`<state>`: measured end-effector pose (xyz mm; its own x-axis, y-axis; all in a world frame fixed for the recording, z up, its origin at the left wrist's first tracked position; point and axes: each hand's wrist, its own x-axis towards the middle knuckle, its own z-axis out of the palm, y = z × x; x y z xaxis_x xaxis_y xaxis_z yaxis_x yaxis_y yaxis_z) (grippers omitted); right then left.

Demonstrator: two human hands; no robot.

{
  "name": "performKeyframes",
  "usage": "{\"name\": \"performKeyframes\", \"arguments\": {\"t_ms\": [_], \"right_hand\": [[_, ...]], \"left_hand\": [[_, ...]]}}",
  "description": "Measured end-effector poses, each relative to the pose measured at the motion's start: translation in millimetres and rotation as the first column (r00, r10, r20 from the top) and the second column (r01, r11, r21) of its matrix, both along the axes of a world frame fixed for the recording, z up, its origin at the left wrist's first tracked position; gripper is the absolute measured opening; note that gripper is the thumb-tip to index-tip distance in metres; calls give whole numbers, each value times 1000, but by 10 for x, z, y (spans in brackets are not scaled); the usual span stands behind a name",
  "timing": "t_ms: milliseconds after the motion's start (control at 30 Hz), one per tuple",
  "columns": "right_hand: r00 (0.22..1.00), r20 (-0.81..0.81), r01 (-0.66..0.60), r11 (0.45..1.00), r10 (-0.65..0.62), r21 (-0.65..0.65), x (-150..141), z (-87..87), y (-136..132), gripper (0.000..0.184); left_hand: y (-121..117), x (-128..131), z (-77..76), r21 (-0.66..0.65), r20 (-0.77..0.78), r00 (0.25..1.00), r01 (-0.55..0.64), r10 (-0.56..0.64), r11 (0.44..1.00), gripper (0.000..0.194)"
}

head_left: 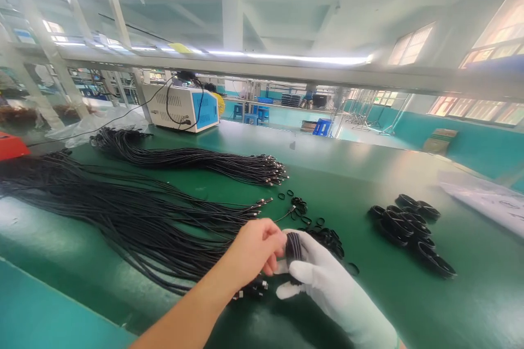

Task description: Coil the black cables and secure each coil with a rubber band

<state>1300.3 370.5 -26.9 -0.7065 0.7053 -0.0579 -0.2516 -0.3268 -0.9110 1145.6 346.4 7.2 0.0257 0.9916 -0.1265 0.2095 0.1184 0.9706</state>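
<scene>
Right hand (317,270) is cupping a coil (293,249), fingers half curled; left hand (257,246) is bunching beside it, hold unclear. Rightward, table (380,300) is lying open

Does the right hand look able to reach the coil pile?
Likely yes: only low black bands and tabletop separate the right hand from the coil pile, though its grip holds another coil.

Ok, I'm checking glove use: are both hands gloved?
No, the right hand wears a white glove, but the left hand is bare.
</scene>
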Motion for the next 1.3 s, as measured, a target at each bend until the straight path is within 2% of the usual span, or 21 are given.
{"name": "performKeyframes", "arguments": {"t_ms": [100,200,300,367,433,500,567,633,700,833,900,1033,1100,1167,1233,1300], "right_hand": [[999,-10,-31,999,31,11,1,8,-12,64],[998,-22,-62,998,62,12,-14,23,-37,57],[997,-31,-76,997,76,6,-19,2,-50,51],[997,-32,-77,997,77,-3,-16,-28,-45,50],[996,-43,-86,996,84,-37,-15,-50,-37,53],[994,-47,-98,993,95,-67,-25,-47,-41,57],[997,-26,-78,995,77,-60,-45,-21,-62,58],[998,-9,-55,998,54,-37,-68,8,-95,56],[999,-12,-42,999,41,-29,-86,13,-121,54],[995,-66,-73,996,70,-45,-114,-59,-118,57],[993,-106,-54,997,48,-49,-120,-87,-97,55],[958,-269,-140,981,100,-132,-79,-51,-56,41],[917,-382,-214,950,114,-229,-48,-14,-43,38],[882,-458,-276,906,107,-319,-36,12,-40,39],[868,-475,-344,867,148,-359,-47,19,-43,40],[874,-444,-382,844,197,-377,-69,2,-52,42]], "left_hand": [[-113,29,-39,-89,149,987,76,-63,993,13],[-166,55,-65,-89,232,971,87,-64,992,12],[-169,42,-81,-94,274,957,126,-96,988,9],[-167,16,-75,-101,219,969,143,-118,985,14],[-180,-9,-56,-20,21,999,50,-50,999,18],[-206,-21,-34,197,-213,972,-56,98,979,14],[-232,-16,-33,394,-365,913,-26,183,919,34],[-245,-2,-71,468,-461,869,67,179,881,43],[-240,15,-148,503,-498,841,83,210,860,39],[-170,62,-301,550,-345,882,-88,322,831,36],[-116,79,-295,537,-301,890,-137,341,832,35],[-47,1,-78,414,-333,915,-77,229,907,30],[-44,-106,51,327,-264,954,-48,140,944,27],[-48,-226,128,224,-175,984,54,-15,973,30],[-48,-316,138,151,-74,975,221,-212,964,37],[-37,-350,105,130,-16,953,304,-304,944,38]]}}
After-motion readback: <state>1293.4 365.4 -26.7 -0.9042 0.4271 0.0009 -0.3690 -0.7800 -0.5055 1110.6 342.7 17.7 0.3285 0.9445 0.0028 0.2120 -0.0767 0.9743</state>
